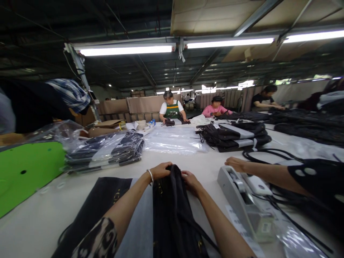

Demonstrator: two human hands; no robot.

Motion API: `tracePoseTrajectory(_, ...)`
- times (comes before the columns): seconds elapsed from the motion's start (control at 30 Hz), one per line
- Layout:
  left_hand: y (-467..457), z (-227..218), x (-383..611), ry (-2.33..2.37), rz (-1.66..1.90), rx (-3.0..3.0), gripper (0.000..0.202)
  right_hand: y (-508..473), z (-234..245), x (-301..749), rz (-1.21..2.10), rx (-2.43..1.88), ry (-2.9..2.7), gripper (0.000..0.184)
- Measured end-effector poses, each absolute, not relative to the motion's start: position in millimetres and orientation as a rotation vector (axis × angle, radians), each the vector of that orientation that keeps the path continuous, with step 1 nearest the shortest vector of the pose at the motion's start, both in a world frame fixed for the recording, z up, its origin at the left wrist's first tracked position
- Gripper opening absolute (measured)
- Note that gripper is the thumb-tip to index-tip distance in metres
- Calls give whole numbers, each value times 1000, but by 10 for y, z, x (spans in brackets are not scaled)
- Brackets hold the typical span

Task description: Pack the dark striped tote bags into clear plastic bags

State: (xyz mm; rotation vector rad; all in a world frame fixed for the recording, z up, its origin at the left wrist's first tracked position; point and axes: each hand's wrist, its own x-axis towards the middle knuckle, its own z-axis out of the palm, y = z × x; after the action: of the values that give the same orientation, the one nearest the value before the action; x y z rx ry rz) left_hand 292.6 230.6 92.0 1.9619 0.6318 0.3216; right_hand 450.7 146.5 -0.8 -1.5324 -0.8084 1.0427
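A black bag (162,215) with gold-coloured metal fittings lies before me on the white table, its far end raised in a fold. My left hand (160,171), with a bangle at the wrist, grips that far end from the left, the fingertips partly behind the fabric. On the other side, my right hand (191,182) has its fingers curled against the bag's edge; some fingertips are hidden. Pale grey wrapping (143,215) covers a strip of the bag's left part, beside a dark panel with gold lettering (116,195).
A grey tape dispenser (228,186) stands at right, where a co-worker's hand (233,164) reaches in. Plastic-wrapped bags (107,148) lie at left near a green board (32,172). Clear plastic sheets (174,139) and stacked black bags (236,134) lie beyond. Several people work farther back.
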Motion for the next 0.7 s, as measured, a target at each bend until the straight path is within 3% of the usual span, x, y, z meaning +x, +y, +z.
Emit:
tracePoseTrajectory(0.3,2448,848,2843,596,200,1980,39,1764,-144,4545,1189,-1606,-796,29)
tracePoseTrajectory(0.43,2501,601,3062,809,220,2235,47,1807,-177,4563,1191,-1622,-822,27)
tracePoseTrajectory(0.7,2411,111,3338,1176,420,2454,42,1581,-28,4569,1151,-1657,-990,16)
